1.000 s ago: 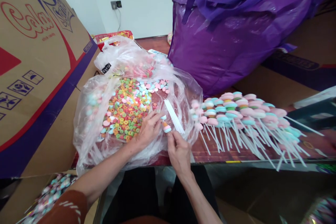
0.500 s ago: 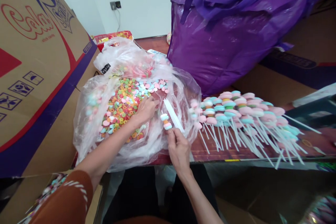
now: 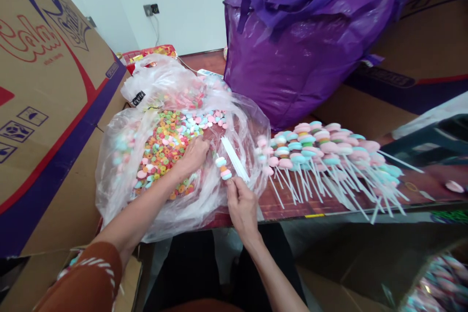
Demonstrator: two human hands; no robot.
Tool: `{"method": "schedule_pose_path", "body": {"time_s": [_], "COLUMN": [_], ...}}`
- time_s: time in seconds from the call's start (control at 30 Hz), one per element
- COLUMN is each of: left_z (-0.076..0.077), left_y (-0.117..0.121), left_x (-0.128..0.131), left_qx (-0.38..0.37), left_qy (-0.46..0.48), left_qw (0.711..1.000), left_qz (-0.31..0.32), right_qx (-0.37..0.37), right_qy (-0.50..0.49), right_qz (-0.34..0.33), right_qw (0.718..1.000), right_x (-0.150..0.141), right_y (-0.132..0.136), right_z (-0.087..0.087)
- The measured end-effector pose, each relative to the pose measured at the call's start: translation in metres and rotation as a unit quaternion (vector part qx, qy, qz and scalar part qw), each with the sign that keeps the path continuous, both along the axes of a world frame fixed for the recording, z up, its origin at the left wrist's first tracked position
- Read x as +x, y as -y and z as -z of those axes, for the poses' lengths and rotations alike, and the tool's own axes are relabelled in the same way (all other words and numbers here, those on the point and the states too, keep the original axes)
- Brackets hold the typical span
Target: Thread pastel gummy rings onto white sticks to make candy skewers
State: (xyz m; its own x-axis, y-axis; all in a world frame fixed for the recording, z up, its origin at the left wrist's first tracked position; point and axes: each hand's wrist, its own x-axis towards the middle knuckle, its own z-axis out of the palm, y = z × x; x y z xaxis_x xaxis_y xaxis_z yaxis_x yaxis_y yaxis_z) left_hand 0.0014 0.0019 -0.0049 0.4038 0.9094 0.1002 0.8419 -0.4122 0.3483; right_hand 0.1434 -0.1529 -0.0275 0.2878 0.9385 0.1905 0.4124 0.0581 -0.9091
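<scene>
My right hand [image 3: 242, 204] pinches the lower end of a candy stick [image 3: 223, 168], held upright and threaded with pink, white, blue and orange pieces. Just behind it a bundle of white sticks [image 3: 234, 158] lies on the plastic. My left hand [image 3: 195, 155] is at the right side of a pile of colourful ring candies [image 3: 166, 148], its fingers curled in and partly hidden; what they hold, if anything, does not show. Pink and blue round candies [image 3: 210, 118] lie behind that hand. A clear plastic bag [image 3: 120, 175] spreads under and around the candies.
Finished candy sticks [image 3: 329, 151] are heaped on the red-brown table [image 3: 272, 200] at the right. Behind them stands a large purple bag [image 3: 292, 63]. A printed cardboard box [image 3: 54, 107] rises at the left. At lower right an open box holds wrapped candies [image 3: 438, 285].
The view has shifted slightly, so most things sit further left. My left hand stays by the candies, and my right hand keeps its grip on the candy stick.
</scene>
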Motion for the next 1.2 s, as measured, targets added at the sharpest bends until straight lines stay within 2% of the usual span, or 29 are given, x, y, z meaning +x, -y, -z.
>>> {"method": "schedule_pose_path", "body": {"time_s": [0.13, 0.23, 0.33, 0.43, 0.5, 0.6, 0.67, 0.73, 0.8, 0.9, 1.2], "left_z": [-0.001, -0.001, -0.004, -0.010, -0.013, -0.012, -0.010, -0.008, -0.007, -0.008, -0.013], "left_y": [0.002, 0.002, -0.001, -0.001, 0.003, 0.014, 0.022, 0.029, 0.034, 0.038, 0.043], "left_x": [-0.002, -0.006, -0.010, -0.011, -0.009, -0.006, -0.004, -0.003, -0.002, -0.003, -0.006], "left_qx": [0.030, 0.023, -0.004, -0.039, -0.096, -0.227, -0.289, -0.317, -0.328, -0.323, -0.331], "left_qy": [-0.026, -0.009, 0.046, 0.172, 0.312, 0.504, 0.565, 0.593, 0.609, 0.621, 0.600], "left_qw": [0.999, 0.998, 0.997, 0.984, 0.945, 0.832, 0.771, 0.737, 0.720, 0.711, 0.727], "left_qz": [0.018, 0.052, 0.068, 0.030, -0.009, -0.040, -0.049, -0.058, -0.065, -0.060, -0.048], "right_qx": [0.004, 0.005, 0.008, 0.009, 0.008, 0.014, 0.020, 0.021, 0.020, 0.017, 0.023], "right_qy": [0.008, 0.012, 0.013, 0.011, 0.010, 0.011, 0.013, 0.014, 0.013, 0.014, 0.016], "right_qz": [-0.001, -0.002, -0.007, -0.008, -0.009, -0.010, -0.011, -0.014, -0.014, -0.012, -0.020], "right_qw": [1.000, 1.000, 1.000, 1.000, 1.000, 1.000, 1.000, 1.000, 1.000, 1.000, 0.999], "right_x": [0.000, 0.000, -0.001, -0.001, -0.001, -0.001, -0.001, -0.001, -0.001, -0.001, -0.001], "right_y": [0.000, 0.000, 0.001, 0.002, 0.002, 0.002, 0.002, 0.002, 0.002, 0.001, 0.002], "right_z": [-0.001, -0.002, -0.002, -0.003, -0.003, -0.002, -0.002, -0.002, -0.001, -0.001, 0.000]}}
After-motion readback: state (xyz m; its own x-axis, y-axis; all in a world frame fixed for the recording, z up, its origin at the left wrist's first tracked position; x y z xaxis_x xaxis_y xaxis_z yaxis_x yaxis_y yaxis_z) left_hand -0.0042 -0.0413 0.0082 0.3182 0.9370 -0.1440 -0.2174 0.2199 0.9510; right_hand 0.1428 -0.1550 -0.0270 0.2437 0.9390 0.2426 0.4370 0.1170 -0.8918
